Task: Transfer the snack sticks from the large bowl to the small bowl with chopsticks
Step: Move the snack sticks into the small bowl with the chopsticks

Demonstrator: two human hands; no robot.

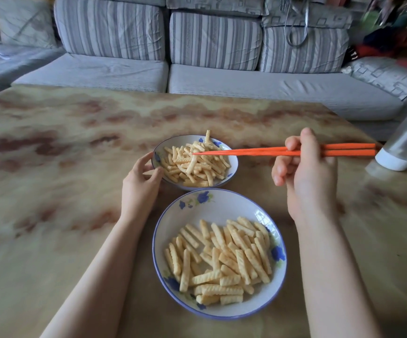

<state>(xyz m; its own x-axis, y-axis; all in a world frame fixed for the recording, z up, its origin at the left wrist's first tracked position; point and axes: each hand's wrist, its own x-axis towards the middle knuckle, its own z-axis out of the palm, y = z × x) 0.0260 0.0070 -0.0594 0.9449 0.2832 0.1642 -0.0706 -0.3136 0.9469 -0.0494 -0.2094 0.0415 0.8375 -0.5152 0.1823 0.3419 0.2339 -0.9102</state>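
The large white bowl (212, 206) with blue flowers sits near me, holding several ridged yellow snack sticks (224, 262). Just beyond it, the small bowl (232, 164) of the same pattern is heaped with more sticks. My left hand (140, 184) grips the small bowl's left rim. My right hand (304, 174) holds orange chopsticks (253, 151) level, tips together over the small bowl. One snack stick (192, 164) hangs from the tips, its lower end among the pile.
The bowls stand on a glossy marbled tan table (75, 191). A translucent bottle with a white base (402, 147) stands at the right edge, just past the chopsticks' ends. A grey striped sofa (197, 76) runs behind the table.
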